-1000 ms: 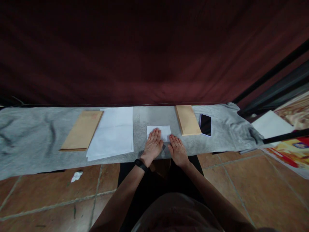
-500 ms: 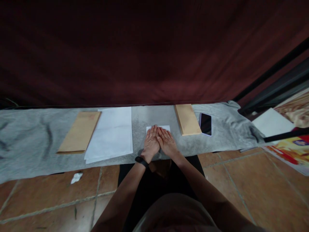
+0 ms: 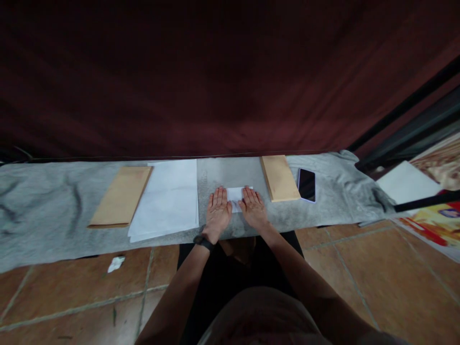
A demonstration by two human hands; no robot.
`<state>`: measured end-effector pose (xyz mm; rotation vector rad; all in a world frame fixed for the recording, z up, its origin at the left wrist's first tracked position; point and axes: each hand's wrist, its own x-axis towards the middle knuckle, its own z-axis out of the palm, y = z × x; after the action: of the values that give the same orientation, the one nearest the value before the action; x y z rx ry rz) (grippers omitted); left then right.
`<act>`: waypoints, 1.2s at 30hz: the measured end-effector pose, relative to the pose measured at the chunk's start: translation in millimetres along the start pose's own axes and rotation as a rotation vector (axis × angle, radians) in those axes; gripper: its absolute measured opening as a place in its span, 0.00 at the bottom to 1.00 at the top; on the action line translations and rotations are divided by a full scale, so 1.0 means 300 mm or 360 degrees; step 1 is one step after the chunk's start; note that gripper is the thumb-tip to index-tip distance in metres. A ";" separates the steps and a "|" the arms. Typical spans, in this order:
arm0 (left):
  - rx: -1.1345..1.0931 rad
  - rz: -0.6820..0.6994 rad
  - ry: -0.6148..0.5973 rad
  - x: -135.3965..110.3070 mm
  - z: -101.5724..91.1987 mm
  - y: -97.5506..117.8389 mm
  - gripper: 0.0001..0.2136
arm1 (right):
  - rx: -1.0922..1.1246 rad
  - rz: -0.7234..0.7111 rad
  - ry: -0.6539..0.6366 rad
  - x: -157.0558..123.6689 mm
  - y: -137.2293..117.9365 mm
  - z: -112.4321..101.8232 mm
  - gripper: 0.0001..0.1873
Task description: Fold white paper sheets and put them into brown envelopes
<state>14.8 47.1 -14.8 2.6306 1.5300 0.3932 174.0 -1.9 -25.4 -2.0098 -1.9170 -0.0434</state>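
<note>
A small folded white paper (image 3: 235,196) lies on the grey cloth (image 3: 43,206) in front of me. My left hand (image 3: 218,212) presses flat on the paper's left end, fingers stretched out, a black band on the wrist. My right hand (image 3: 254,209) lies flat on the paper's right end, fingers out. Only a strip of the paper shows between the two hands.
A stack of white sheets (image 3: 168,199) and a brown envelope (image 3: 121,196) lie to the left. Another brown envelope (image 3: 279,178) and a black phone (image 3: 306,185) lie to the right. A dark red curtain (image 3: 215,76) hangs behind. A paper scrap (image 3: 115,263) is on the tiled floor.
My hands, side by side on the middle of the paper half a second ago, have slid apart toward its two ends.
</note>
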 end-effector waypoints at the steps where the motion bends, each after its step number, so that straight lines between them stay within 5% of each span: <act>1: 0.0004 -0.0010 0.0005 -0.004 0.000 -0.004 0.27 | -0.0010 0.0014 0.0013 -0.004 0.007 0.001 0.30; 9: -0.0023 -0.0160 0.0054 -0.031 -0.005 -0.026 0.28 | -0.0066 0.0069 0.0055 -0.038 0.057 -0.014 0.31; 14: -0.0083 -0.0211 0.0278 -0.061 -0.019 -0.013 0.30 | -0.0084 0.0082 0.0065 -0.047 0.061 -0.022 0.30; 22: -0.0104 0.0313 -0.0021 -0.137 -0.040 0.115 0.27 | -0.0035 0.0066 0.0058 -0.048 0.066 -0.025 0.30; 28: -0.0070 0.0359 -0.0035 -0.147 -0.040 0.117 0.28 | 0.0085 0.0081 0.0035 -0.064 0.023 -0.053 0.30; 33: -0.0028 0.0438 -0.0066 -0.152 -0.037 0.106 0.31 | 0.0222 -0.0210 -0.0160 -0.145 -0.080 -0.073 0.30; 36: 0.0001 0.0438 -0.0097 -0.154 -0.037 0.106 0.32 | 0.0161 -0.0198 -0.0174 -0.182 -0.102 -0.085 0.31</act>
<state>16.9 -9.4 -6.6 2.8315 1.1531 0.3252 145.7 -61.1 -9.0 -1.8611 -2.0660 0.1313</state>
